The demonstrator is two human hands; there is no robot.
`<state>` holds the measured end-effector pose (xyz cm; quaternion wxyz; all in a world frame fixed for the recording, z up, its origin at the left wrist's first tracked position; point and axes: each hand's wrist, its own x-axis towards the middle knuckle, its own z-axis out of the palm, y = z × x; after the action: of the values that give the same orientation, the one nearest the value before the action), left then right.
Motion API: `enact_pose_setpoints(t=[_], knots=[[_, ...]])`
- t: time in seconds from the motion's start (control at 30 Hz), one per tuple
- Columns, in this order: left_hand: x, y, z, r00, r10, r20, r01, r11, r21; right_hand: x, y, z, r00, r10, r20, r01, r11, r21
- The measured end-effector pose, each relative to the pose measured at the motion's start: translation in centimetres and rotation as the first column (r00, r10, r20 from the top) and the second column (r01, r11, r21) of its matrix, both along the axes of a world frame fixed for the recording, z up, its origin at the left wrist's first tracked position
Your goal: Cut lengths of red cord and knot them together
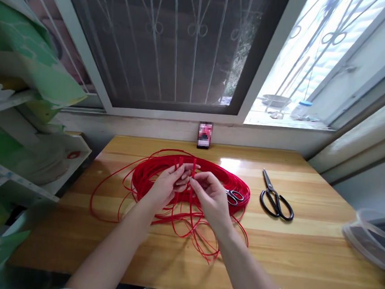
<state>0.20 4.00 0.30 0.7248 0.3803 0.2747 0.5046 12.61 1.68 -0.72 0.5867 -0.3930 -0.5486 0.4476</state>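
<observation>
Red strips (191, 207) are being fingertip-pinched by left hand (170, 182) and right hand (212, 199) above the coil (145, 175), loose ends (209, 256) possibly causing tangles.

home room, seemingly: barred window (172, 70), patterned green cloth (26, 40), white shelves (81, 159), wooden table (304, 249)

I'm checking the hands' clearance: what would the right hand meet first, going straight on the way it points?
Beyond the red strand at its fingertips, the right hand would probably meet the left hand first, though depth is unclear.

No legible text, phone screen (205, 135) blurred
</observation>
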Motion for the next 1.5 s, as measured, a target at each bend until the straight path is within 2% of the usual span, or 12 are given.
enact_pose_setpoints(t=[0.2, 0.43, 0.57, 0.67, 0.77, 1.03, 1.23, 1.4, 1.5], knots=[[0.1, -0.2, -0.1, 0.99, 0.045, -0.134, -0.045, 0.999, 0.002, -0.6, 0.5, -0.3, 0.95, -0.088, 0.3, 0.054, 0.991, 0.119], [0.1, -0.3, -0.3, 0.969, 0.133, -0.209, -0.119, 0.99, 0.078, -0.7, 0.5, -0.3, 0.891, -0.105, 0.442, 0.012, 0.978, 0.207], [0.4, -0.2, -0.3, 0.974, 0.156, -0.162, -0.147, 0.987, 0.063, -1.3, 0.5, -0.3, 0.929, -0.101, 0.355, 0.05, 0.987, 0.15], [0.4, 0.1, -0.2, 0.987, 0.153, -0.05, -0.152, 0.988, 0.032, -1.8, 0.5, -0.3, 0.967, -0.115, 0.229, 0.101, 0.992, 0.07], [0.2, 0.4, -0.2, 0.991, 0.117, 0.064, -0.119, 0.993, 0.014, -2.1, 0.6, -0.4, 0.981, -0.096, 0.169, 0.092, 0.995, 0.028], [0.4, 0.3, 0.4, 0.996, 0.073, 0.06, -0.072, 0.997, -0.01, -2.3, 1.1, -0.6, 0.995, -0.068, 0.076, 0.069, 0.998, -0.012], [0.3, 0.4, 0.7, 0.997, 0.046, 0.069, -0.048, 0.998, 0.029, -2.1, 1.2, -0.8, 0.987, -0.104, 0.124, 0.106, 0.994, -0.004], [0.1, 0.5, 1.2, 0.989, 0.102, 0.107, -0.116, 0.983, 0.139, -2.3, 1.5, -1.5, 0.98, -0.148, 0.136, 0.149, 0.989, 0.0], [0.0, 0.6, 1.5, 0.982, 0.119, 0.145, -0.139, 0.98, 0.14, -2.2, 1.8, -1.9, 0.975, -0.121, 0.184, 0.12, 0.993, 0.016]])
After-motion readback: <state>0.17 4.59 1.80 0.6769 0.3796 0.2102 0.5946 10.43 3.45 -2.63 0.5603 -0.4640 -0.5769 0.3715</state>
